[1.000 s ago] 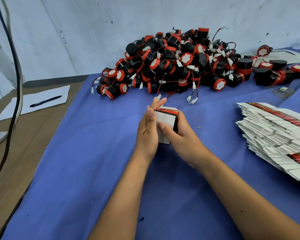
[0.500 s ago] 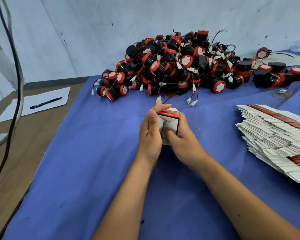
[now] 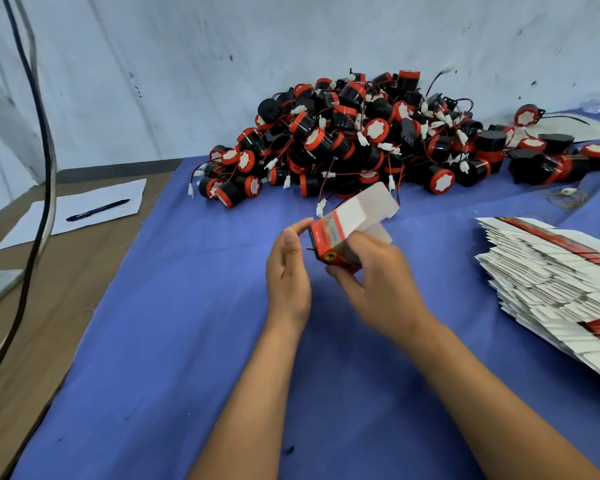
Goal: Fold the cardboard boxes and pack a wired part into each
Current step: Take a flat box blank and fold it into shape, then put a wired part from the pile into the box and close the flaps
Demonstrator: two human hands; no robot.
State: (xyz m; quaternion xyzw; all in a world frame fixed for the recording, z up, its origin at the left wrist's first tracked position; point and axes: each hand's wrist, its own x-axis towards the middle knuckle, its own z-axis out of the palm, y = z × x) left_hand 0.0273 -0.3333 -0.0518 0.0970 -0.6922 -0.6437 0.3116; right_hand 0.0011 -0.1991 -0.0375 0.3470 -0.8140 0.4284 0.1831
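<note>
A person's 2 hands work a small cardboard box [image 3: 347, 223] above a counter [image 3: 174, 341] draped in blue cloth. The right hand [image 3: 378, 282] grips the box by its near, red-printed end, fingers and thumb curled round it, while the box tilts up and away with its white flaps open at the far end, slightly blurred. The left hand [image 3: 288, 271] stands just left of the box, fingers straight and loosely spread, its fingertips at the box's red edge; whether they touch it cannot be told. Beyond the box, a heap of black-and-red wired parts [image 3: 354, 140] lies against the far wall. A stack of flat, unfolded boxes [image 3: 548, 271] sits at right. On the bare counter at far left, a pen [image 3: 97, 210] rests on a sheet of paper [image 3: 63, 220].
</note>
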